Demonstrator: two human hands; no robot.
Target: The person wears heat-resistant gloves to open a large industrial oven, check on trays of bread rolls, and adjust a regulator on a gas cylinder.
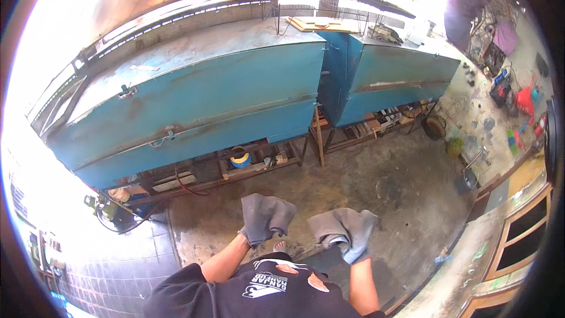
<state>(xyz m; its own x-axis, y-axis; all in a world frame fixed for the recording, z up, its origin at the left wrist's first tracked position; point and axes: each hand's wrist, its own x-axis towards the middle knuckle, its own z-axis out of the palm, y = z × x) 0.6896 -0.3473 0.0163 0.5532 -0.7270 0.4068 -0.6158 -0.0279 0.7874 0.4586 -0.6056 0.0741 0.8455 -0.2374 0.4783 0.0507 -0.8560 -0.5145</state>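
My left hand [250, 237], in a grey glove, is raised in front of my body. A folded dark grey cloth [268, 215] drapes over it and hides the fingers; the hand appears closed on it. To the right, my right hand [355, 253] wears a pale blue-grey glove and grips another grey cloth [341, 224], which spreads toward the left. The two cloths are apart. Beyond them stands a long blue metal cabinet [206, 88] with latches on its front, raised on a frame. A second blue cabinet [406, 73] stands to its right, across a narrow gap.
Beneath the cabinets are a blue-and-yellow container [240, 160] and wooden pieces. Flat boards [318, 25] lie on top near the gap. A dark bucket [467, 181] sits at the right, near a wood-framed window [521, 229]. Dark floor tiles [123, 271] lie at left, stained concrete [388, 188] ahead.
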